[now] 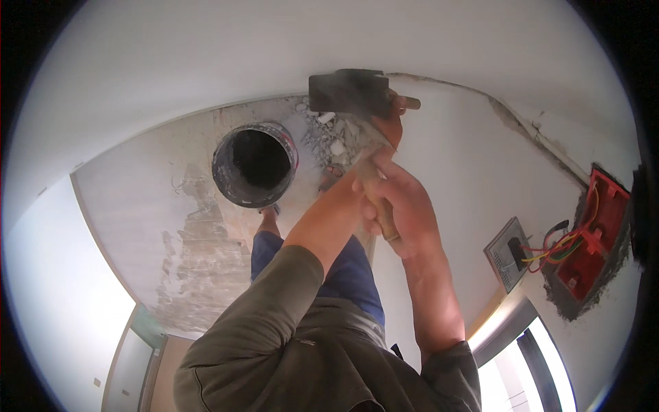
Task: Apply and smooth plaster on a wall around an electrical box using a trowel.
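Note:
My left hand [394, 117] is stretched out in front, closed around a plastering trowel; its round wooden handle end sticks out to the right. The dark rectangular blade of the plastering trowel [347, 94] is up against the white wall, by a grey seam. My right hand [405, 202], nearer to me, crosses over the left forearm. It is wrapped round the wooden handle of a second hand tool [386, 218]. That tool's head is mostly hidden at the left wrist; a thin pointed edge shows there.
A plaster-stained bucket [255, 165] with a dark inside stands on the smeared floor [206, 240]. Broken rubble [333, 137] lies beside it, near my feet. On the right wall, a red electrical box [592, 233] is open, with loose wires running to a hanging switch plate [506, 254].

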Motion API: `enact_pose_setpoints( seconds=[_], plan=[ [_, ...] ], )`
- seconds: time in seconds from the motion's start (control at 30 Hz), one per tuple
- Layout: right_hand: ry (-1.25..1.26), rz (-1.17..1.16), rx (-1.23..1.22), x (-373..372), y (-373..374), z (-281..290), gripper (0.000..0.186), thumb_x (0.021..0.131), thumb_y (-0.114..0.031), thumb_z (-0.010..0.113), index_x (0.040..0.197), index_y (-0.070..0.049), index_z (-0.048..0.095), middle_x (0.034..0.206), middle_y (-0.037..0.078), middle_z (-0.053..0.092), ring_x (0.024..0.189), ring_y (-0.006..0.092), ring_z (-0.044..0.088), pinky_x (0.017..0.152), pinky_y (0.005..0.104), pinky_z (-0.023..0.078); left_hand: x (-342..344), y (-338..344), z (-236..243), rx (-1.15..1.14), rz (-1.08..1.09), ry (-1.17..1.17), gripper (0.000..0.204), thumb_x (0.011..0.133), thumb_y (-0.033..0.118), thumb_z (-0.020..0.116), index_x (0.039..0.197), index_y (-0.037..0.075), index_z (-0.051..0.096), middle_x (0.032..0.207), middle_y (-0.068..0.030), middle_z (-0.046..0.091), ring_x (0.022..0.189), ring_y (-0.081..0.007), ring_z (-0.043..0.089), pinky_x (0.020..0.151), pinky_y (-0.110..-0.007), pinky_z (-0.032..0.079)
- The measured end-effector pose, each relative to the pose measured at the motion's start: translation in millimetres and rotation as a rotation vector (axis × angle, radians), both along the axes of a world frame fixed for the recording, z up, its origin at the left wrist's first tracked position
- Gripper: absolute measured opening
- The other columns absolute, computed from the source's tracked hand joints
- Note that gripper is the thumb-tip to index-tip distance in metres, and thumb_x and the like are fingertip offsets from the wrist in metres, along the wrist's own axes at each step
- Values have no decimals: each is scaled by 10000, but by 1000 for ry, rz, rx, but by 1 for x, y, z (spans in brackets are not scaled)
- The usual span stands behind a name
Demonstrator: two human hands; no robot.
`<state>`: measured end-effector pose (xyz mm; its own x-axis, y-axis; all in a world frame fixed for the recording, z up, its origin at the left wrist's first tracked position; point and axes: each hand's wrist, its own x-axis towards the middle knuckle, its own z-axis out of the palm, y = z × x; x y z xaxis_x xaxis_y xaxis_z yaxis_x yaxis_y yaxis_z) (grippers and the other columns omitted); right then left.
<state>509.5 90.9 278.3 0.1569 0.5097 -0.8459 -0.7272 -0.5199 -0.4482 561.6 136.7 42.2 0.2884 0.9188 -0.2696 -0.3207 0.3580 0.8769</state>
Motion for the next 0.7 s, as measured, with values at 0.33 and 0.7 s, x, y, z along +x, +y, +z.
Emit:
enact_pose_setpoints(
  seconds=[0.33,0.7],
  plan=[
    [-214,159,-60,36,3,-13,303,872,-65,514,1161,-20,590,853,66,581,599,103,528,458,248,391,26,-22,-96,-173,53,-442,195,932,135,637,1090,46,566,991,-42,598,873,-152,585,748,-283,499],
    [-378,323,-112,37,25,8,440,834,-23,506,1268,-6,579,706,35,518,514,74,449,421,237,322,27,-25,-59,-251,187,-517,242,802,38,777,951,85,591,859,-24,611,720,-122,589,559,-271,519]
  ],
)
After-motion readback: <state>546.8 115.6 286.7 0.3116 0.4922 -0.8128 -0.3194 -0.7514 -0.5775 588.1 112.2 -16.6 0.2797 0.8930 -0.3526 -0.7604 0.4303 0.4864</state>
